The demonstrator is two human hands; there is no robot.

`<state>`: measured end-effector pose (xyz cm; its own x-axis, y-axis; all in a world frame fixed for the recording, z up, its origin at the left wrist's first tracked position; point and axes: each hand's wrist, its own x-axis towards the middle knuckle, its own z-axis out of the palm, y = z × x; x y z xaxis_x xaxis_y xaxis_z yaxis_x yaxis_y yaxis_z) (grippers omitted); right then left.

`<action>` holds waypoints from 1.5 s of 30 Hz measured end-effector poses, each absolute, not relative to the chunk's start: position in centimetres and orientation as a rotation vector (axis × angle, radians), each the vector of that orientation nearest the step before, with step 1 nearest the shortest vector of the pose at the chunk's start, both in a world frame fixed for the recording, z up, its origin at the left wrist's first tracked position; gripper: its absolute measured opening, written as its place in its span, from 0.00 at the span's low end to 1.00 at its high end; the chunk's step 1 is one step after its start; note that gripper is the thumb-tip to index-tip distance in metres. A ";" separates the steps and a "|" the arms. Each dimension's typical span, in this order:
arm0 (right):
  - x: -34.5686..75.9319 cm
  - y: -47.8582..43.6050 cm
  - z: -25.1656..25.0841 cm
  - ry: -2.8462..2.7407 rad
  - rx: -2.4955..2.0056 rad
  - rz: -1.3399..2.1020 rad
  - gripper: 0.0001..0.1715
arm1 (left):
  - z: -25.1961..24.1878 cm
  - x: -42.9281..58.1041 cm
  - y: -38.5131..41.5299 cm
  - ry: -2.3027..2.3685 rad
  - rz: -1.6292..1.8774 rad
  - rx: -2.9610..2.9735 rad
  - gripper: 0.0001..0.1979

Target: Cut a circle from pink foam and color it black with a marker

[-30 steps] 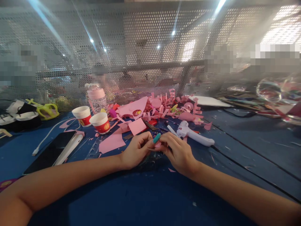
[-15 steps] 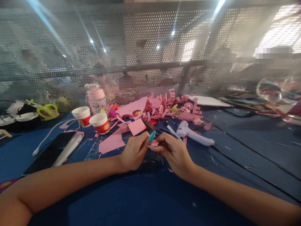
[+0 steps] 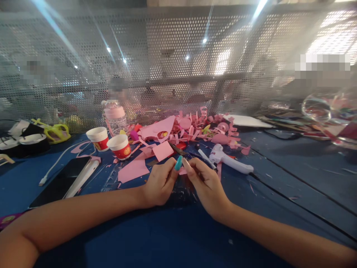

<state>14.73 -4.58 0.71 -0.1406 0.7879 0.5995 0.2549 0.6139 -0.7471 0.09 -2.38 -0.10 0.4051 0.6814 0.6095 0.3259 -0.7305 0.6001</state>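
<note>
My left hand (image 3: 160,183) and my right hand (image 3: 206,184) meet over the blue table (image 3: 173,238), fingers curled and pinched together. Between them is a small pink paper piece (image 3: 182,171). A teal-tipped tool (image 3: 178,162) stands up between the fingertips, held by my right hand as far as I can see. My left fingers press on the pink piece. A white glue gun (image 3: 230,160) lies just right of my right hand.
Pink paper sheets (image 3: 133,169) and a heap of pink scraps (image 3: 192,130) lie behind the hands. Two red-and-white paper cups (image 3: 119,146), a pink-capped bottle (image 3: 115,115), a phone (image 3: 61,181) and a white cable (image 3: 60,158) sit at left. A perforated metal screen (image 3: 178,67) closes the back.
Both hands have shifted slightly left and away from me. The teal-tipped tool has tilted more upright.
</note>
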 end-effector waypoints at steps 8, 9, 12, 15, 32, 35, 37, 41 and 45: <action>13.7 -5.1 0.3 -1.528 -0.920 0.735 0.17 | -0.2 0.3 -2.8 0.956 1.284 2.289 0.12; 13.6 -5.2 0.3 -1.524 -0.928 0.730 0.17 | -0.2 0.3 -2.9 0.956 1.296 2.296 0.12; 13.5 -5.2 0.2 -1.506 -0.935 0.729 0.17 | -0.3 0.3 -2.9 0.951 1.325 2.309 0.12; 13.4 -5.2 0.2 -1.477 -0.941 0.740 0.18 | -0.4 0.4 -2.8 0.923 1.363 2.330 0.12; 12.9 -5.4 -0.1 -1.427 -0.959 0.717 0.20 | -0.2 0.6 -3.0 0.803 1.417 2.350 0.11; 12.8 -5.4 -0.1 -1.434 -0.958 0.696 0.20 | -0.3 0.6 -3.0 0.843 1.436 2.388 0.11; 12.8 -5.4 -0.1 -1.427 -0.960 0.684 0.20 | -0.3 0.6 -2.9 0.883 1.462 2.422 0.11; 12.8 -5.5 0.0 -1.437 -0.959 0.667 0.19 | -0.4 0.5 -3.0 0.945 1.453 2.473 0.12; 12.8 -5.6 0.0 -1.448 -0.971 0.637 0.19 | -0.4 0.6 -3.1 0.941 1.442 2.477 0.13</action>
<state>12.85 -5.61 0.00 0.0697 0.8522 0.5186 0.1938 0.4984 -0.8450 0.59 -3.05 -0.38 0.3509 0.5698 0.7431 0.4505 -0.7984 0.3994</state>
